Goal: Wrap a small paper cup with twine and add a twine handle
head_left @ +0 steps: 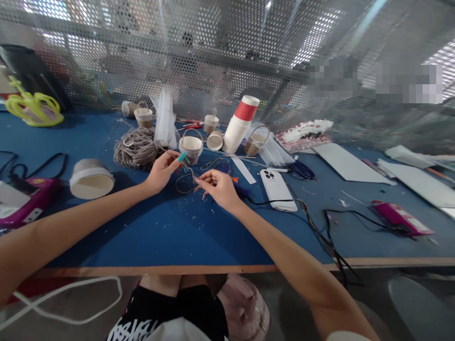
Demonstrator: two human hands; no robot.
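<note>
My left hand (161, 173) and my right hand (220, 189) work close together above the blue table, both with pinched fingers. Between them runs a thin grey-brown cord (184, 191), part of which forms a loose loop just over the tabletop. Turquoise nails show on the left hand. Beside that hand lies a thick bundle of grey cord (133, 150). Right behind the fingers stands a small cup-shaped basket with a hoop handle (192, 155). My fingertips hide the exact ends of the cord.
A leaning stack of paper cups (235, 130), other small baskets (144, 117) and white strips stand at the back. To the right lie a white phone (276, 189), black cables and a purple glue gun (401, 218). A wrapped cup (90, 182) sits left.
</note>
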